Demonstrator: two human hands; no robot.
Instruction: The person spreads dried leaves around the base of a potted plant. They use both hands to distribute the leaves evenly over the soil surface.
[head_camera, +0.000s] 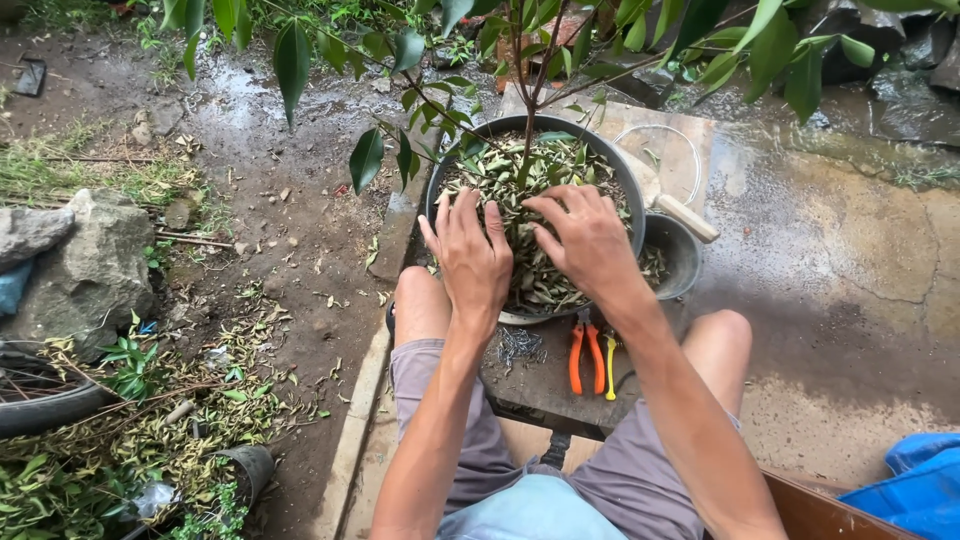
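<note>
The person sits low with knees apart, both bare hands pressed down on a layer of cut leaves (560, 180) that fills a round dark pot (470, 145) standing just ahead of the knees. The left hand (470, 255) lies flat on the near left part of the leaf layer, its fingers (468, 212) spread apart and pointing away from the body, clamped on nothing. The right hand (590, 240) rests on the middle of the layer, angled toward the left, its fingers (555, 205) also spread and pressing rather than gripping. A thin stem (527, 110) rises upright from the pot's centre, just beyond the fingertips of both hands, a little nearer the right hand; its leafy branches spread overhead. A smaller dark pot (685, 255) with leaves in it touches the big pot's right side, and a pale handle (685, 217) lies across its rim. On the dark desk between the knees lie orange-handled pliers (587, 355), a yellow-handled tool (610, 365) and a small heap of wire bits (520, 345). Wet ground, a rock (90, 265) and leaf litter lie to the left.
</note>
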